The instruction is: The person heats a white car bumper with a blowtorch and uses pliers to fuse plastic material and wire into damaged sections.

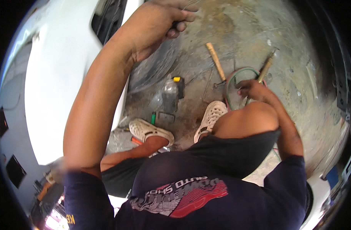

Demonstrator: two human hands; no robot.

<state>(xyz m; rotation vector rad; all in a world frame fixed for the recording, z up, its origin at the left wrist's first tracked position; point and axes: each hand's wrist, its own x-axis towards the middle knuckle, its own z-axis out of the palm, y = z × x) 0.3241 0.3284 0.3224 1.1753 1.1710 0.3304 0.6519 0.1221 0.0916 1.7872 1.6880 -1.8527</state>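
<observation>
- Apparently, the step in hand is a reach along the white vehicle panel [60,76]: the left hand [162,27] is stretched out, beyond and to the left of the hose loop [244,69].
- Its fingers are curled narrowly on what looks like a thin wiry strand [191,4], also beyond the hose loop; how firmly, I cannot tell.
- The right hand [254,90] is at the hose loop's right side, fingers partly bent; whether it grips the wooden-handled tool [266,67] there, I cannot tell.
- The hammer [215,61] lies just left of the hose loop, the clear bottle [169,88] farther left.
- Moving the strand would call for a steady pinch.
</observation>
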